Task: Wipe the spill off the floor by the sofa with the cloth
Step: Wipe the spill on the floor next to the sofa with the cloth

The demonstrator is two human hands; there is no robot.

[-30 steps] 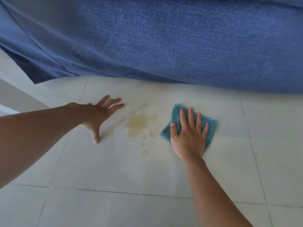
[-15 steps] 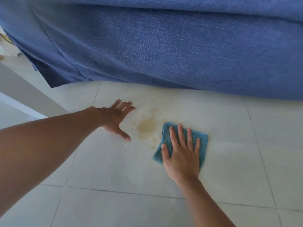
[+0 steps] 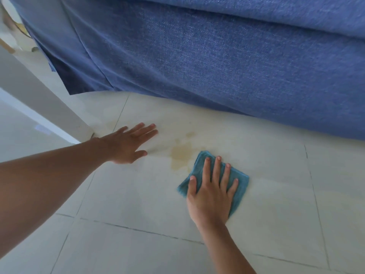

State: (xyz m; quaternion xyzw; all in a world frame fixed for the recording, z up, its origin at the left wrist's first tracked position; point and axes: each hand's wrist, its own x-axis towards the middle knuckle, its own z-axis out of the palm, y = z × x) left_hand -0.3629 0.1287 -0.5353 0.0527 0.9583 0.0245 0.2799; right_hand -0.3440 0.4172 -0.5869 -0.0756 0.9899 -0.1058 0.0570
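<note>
Head view, looking down at a pale tiled floor (image 3: 276, 204) in front of a blue fabric sofa (image 3: 217, 62). The right hand (image 3: 212, 196) lies palm-down on a folded teal cloth (image 3: 242, 186), arm extended from the lower edge of the view, wrist straight. Its fingers (image 3: 217, 171) are spread and flat, pressing the cloth against the tile rather than gripping it; the thumb rests on the cloth's left part. The cloth shows beyond the fingertips and along the hand's right side. A yellowish spill (image 3: 181, 153) sits on the tile just left of and beyond the cloth, whose upper left corner touches the stain's edge. The left hand (image 3: 128, 145) lies flat on the floor to the left of the spill, arm reaching in from the left edge, fingers extended and loosely together, thumb pointing toward the stain, holding nothing. The spill lies between the two hands, near the sofa's lower edge. A grey wall corner (image 3: 39, 101) stands at the left.
</note>
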